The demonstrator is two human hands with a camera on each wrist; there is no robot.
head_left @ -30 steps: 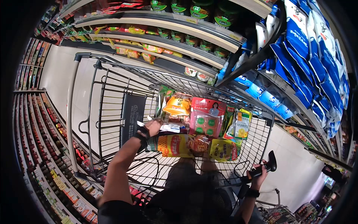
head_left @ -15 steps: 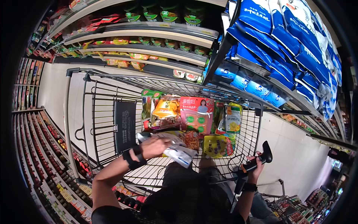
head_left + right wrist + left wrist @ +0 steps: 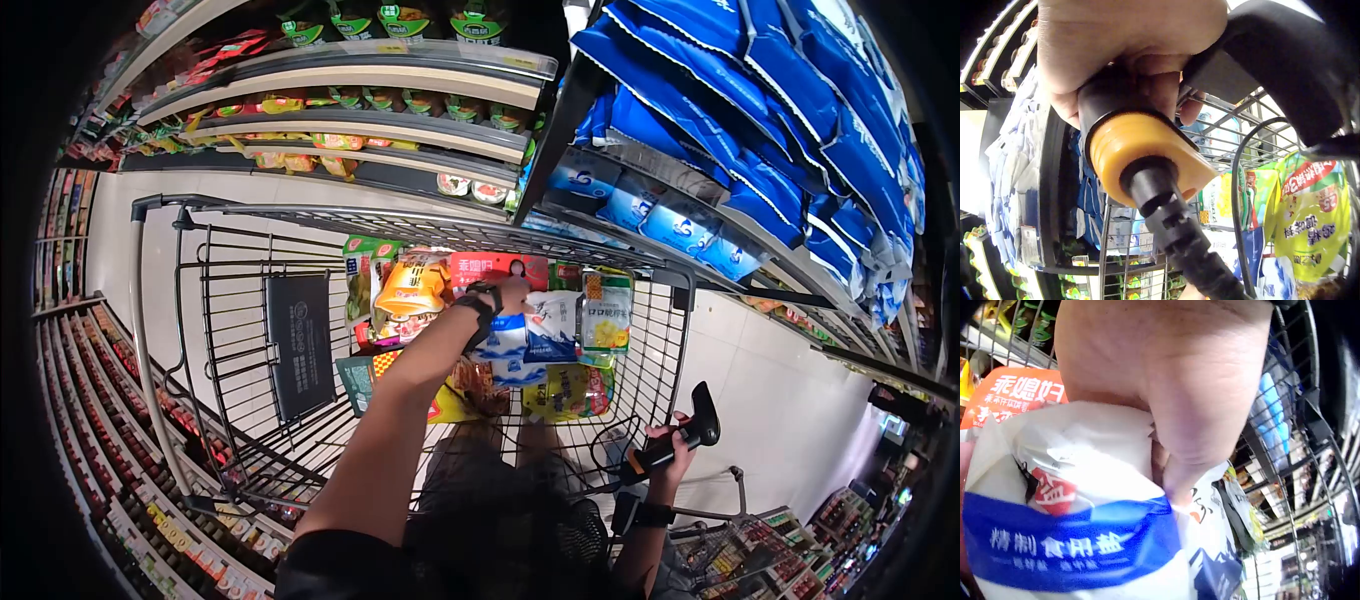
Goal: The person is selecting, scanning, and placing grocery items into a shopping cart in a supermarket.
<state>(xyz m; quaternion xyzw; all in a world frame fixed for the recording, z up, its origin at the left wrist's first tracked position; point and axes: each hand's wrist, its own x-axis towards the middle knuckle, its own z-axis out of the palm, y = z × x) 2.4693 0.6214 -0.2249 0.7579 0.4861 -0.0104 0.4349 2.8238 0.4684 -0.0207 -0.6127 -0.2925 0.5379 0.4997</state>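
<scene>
In the head view my left hand (image 3: 512,293) is over the middle of the shopping cart (image 3: 660,375), gripping a white-and-blue bag of salt (image 3: 498,340). Close up, the thumb presses along the side of that salt bag (image 3: 1072,544). Right beside it is a second white bag (image 3: 552,325) with a dark blue mountain print, overlapping the hand's fingertips. Outside the cart's near right corner, my right hand (image 3: 678,450) grips a black barcode scanner (image 3: 703,418). An orange collar (image 3: 1141,156) and a ribbed cord show at the scanner's handle end.
A red food packet (image 3: 495,265), an orange packet (image 3: 415,285) and a yellow-green pouch (image 3: 560,392) lie in the cart. Shelves (image 3: 340,88) run along its far side, with blue bags (image 3: 760,130) at right. Another cart (image 3: 745,550) stands behind at lower right.
My left hand has carried the salt bag from the cart's left part, past the near side, to the middle over the red packet. The right hand still holds the scanner. The view has shifted slightly.
</scene>
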